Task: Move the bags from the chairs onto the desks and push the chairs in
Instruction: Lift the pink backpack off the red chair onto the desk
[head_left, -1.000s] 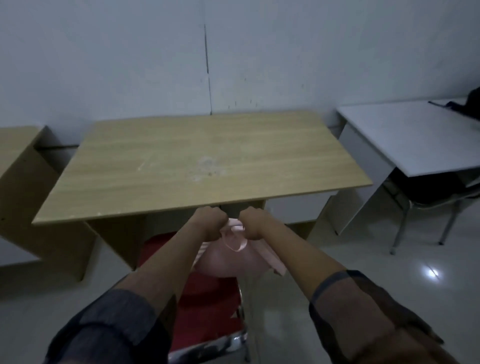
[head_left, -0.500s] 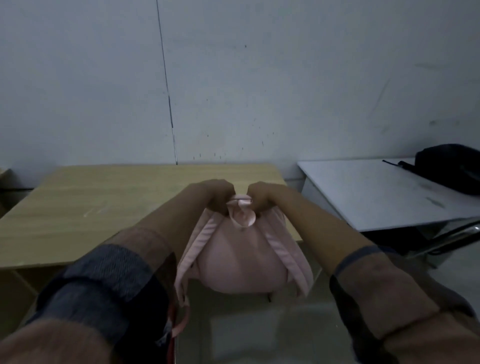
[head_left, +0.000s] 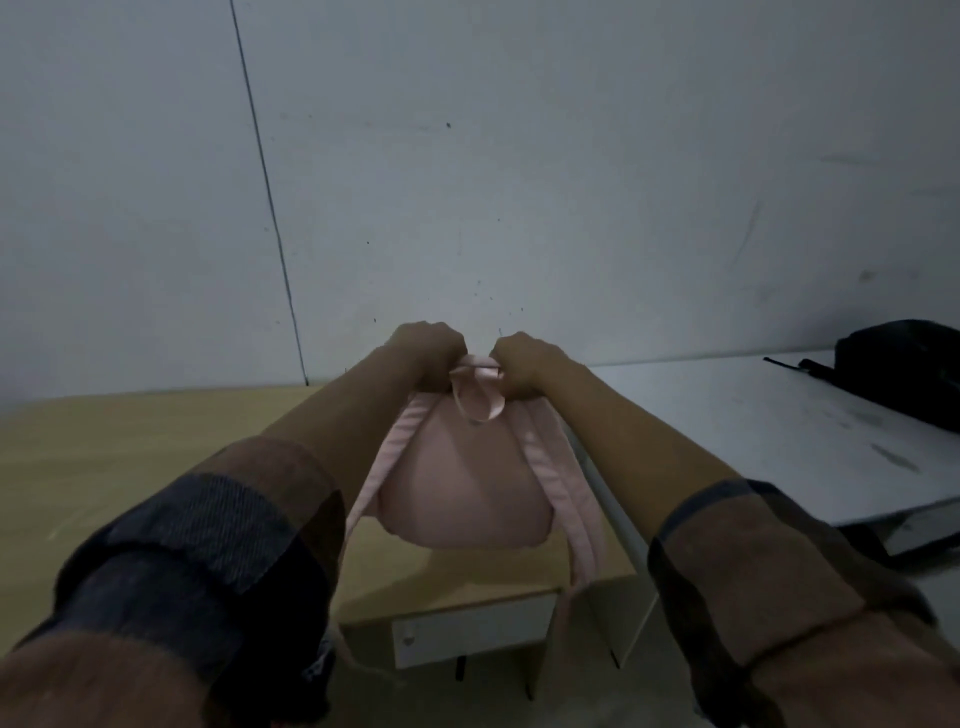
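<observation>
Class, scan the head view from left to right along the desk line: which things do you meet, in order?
wooden desk → left hand → pink backpack, gripped at its top by both hands → right hand → white desk → black bag on the white desk.

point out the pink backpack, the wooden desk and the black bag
pink backpack (head_left: 462, 488): head view, on its rounded back panel
wooden desk (head_left: 130, 457): head view, on the bare top, left part
black bag (head_left: 904, 369): head view, on its dark body, atop the white desk

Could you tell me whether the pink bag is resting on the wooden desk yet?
Apart: the head view shows the pink bag hanging from both hands, its shadow on the desk beneath.
</observation>
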